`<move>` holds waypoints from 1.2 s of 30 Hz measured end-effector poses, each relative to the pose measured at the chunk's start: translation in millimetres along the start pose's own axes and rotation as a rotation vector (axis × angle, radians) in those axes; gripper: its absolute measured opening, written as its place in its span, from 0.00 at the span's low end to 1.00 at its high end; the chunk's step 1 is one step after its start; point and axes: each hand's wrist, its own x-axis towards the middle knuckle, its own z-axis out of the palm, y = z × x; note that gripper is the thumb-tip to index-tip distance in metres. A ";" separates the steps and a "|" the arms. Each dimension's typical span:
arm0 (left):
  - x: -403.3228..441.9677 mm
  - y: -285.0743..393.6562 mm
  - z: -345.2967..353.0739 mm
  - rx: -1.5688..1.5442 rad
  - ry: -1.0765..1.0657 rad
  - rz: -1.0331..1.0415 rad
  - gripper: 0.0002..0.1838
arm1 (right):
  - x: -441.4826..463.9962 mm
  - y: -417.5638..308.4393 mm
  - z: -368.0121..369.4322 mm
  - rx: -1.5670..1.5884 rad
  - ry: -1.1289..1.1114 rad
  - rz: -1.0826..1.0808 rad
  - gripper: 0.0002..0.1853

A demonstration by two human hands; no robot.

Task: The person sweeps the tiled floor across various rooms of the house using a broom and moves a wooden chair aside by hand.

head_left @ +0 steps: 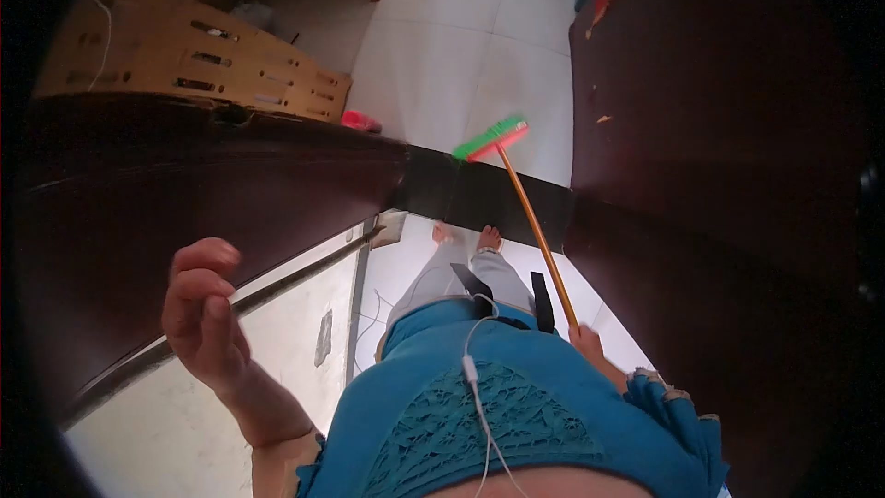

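My right hand (587,346) is wrapped round the lower end of an orange broom handle (535,226), close to my side. At the far end of the handle is the broom head (491,137), green and pink and a little blurred. It is over the pale floor just beyond a dark threshold strip. Raised at the left is my left hand (203,309), its fingers loosely bent, holding nothing. A dark brown door panel (230,189) stands beyond it.
A dark wooden panel (701,129) rises on the right. The black threshold (479,189) crosses the doorway ahead of my feet. At the upper left stands a wooden piece with slots (203,55), with a pink object (361,121) by its corner. A white cable (471,371) hangs down my front.
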 end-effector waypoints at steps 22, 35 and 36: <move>133.6 29.0 20.8 -1.404 -0.681 0.078 0.20 | 106.6 -182.5 -145.8 -0.093 0.025 0.028 0.17; 211.4 -119.6 74.9 -0.725 -0.072 -0.791 0.06 | 327.5 -397.6 -244.6 -0.382 0.032 -0.329 0.20; 220.3 -123.9 80.7 -0.692 -0.014 -0.815 0.06 | 343.0 -403.7 -256.1 -0.414 0.049 -0.350 0.20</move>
